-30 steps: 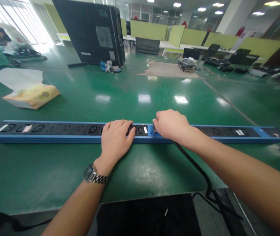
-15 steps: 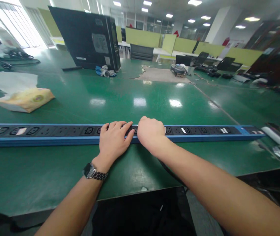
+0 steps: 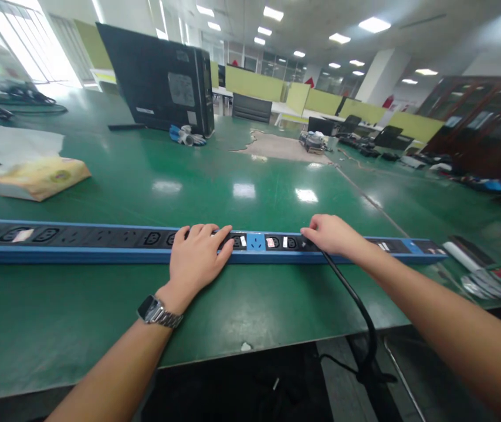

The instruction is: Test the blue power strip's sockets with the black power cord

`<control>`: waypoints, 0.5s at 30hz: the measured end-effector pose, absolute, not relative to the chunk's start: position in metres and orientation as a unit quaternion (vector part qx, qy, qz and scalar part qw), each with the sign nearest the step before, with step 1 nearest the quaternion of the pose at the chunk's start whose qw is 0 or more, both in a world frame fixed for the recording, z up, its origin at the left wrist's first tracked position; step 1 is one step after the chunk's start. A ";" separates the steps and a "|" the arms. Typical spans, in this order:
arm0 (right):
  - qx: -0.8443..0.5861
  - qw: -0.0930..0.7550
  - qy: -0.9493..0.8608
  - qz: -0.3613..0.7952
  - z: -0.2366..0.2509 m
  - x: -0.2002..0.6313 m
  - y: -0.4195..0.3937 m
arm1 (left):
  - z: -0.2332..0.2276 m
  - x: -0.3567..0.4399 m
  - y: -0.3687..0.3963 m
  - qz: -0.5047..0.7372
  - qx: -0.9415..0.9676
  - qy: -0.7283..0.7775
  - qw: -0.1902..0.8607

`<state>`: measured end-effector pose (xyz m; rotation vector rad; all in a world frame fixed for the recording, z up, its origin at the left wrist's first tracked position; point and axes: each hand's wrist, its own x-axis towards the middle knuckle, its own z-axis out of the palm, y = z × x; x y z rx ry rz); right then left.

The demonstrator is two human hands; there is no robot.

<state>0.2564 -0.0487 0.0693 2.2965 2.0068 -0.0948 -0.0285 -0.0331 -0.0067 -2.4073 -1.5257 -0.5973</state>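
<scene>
A long blue power strip (image 3: 78,245) with black sockets lies across the green table (image 3: 241,176). My left hand (image 3: 197,258) rests flat on it near the middle, fingers spread, a watch on the wrist. My right hand (image 3: 332,234) is further right on the strip, fingers closed around the plug end of a black cable (image 3: 356,305) at a socket. The cable runs down off the table's front edge. The plug itself is hidden under my fingers.
A tissue pack (image 3: 33,176) lies at the left. A black computer case (image 3: 158,76) stands at the back with a small blue and white item (image 3: 186,136) beside it. Tools and packets (image 3: 479,275) lie at the right end. Desks and partitions fill the background.
My right hand has slid right along the strip, from next to my left hand to several sockets away, carrying the cable end. The left hand has stayed put.
</scene>
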 end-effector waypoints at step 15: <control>0.747 0.175 0.641 -0.001 0.068 0.227 -0.037 | 0.011 0.016 -0.022 -0.127 -0.887 -0.442 0.043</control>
